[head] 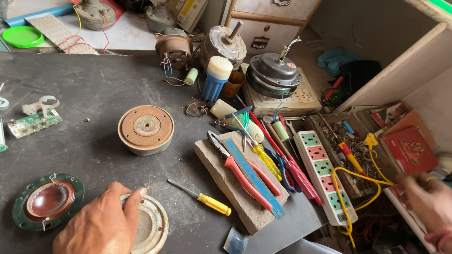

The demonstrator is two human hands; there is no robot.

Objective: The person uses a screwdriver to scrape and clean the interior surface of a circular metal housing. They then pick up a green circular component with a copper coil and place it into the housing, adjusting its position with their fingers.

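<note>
On the bench (pixel 84 89) lie a rusty round motor cover (pixel 146 129), a yellow-handled screwdriver (pixel 202 198), red-handled pliers (pixel 242 174) on a stone slab (pixel 221 178) at its right edge, and a power strip (pixel 325 176)

A small electrical repair workshop: the dark, scuffed tabletop (pixel 89 89) carries stripped fan motors (pixel 274 74), red-handled pliers (pixel 240 174), a yellow-handled screwdriver (pixel 202 198), a green circuit board (pixel 34 123) and a white multi-socket power strip (pixel 325 176).

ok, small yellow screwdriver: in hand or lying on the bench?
Lying flat on the bench. The yellow screwdriver sits apart from the left hand, which rests on a round metal cover.
</note>
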